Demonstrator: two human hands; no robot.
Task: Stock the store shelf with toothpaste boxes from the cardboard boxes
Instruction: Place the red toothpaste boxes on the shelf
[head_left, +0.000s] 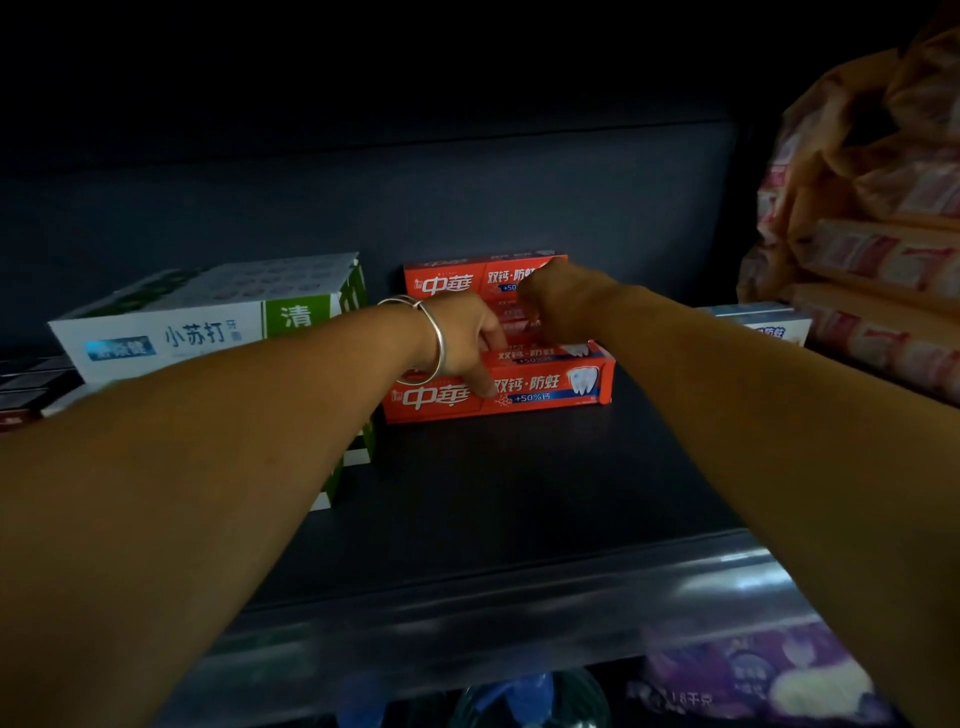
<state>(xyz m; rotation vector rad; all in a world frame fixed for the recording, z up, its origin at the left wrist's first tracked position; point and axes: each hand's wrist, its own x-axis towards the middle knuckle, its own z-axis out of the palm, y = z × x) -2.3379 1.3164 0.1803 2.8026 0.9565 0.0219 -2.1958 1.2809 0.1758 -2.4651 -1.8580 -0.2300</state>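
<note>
Red toothpaste boxes are stacked deep on the dark shelf (519, 488). The front red box (550, 389) lies lengthwise on the shelf floor, and a taller stack of red boxes (457, 280) stands behind it. My left hand (467, 338), with a silver bangle at the wrist, grips the front box with the thumb on its front face and the fingers over its top. My right hand (558, 301) reaches over the stack behind with fingers curled on those boxes; its fingertips are hidden.
A white and green toothpaste carton (208, 322) stands left of the red boxes, with dark boxes (26, 389) further left. An orange plastic bag of packs (872, 234) fills the right side. A white box (769, 322) lies behind my right forearm. Purple packs (753, 670) sit below the shelf edge.
</note>
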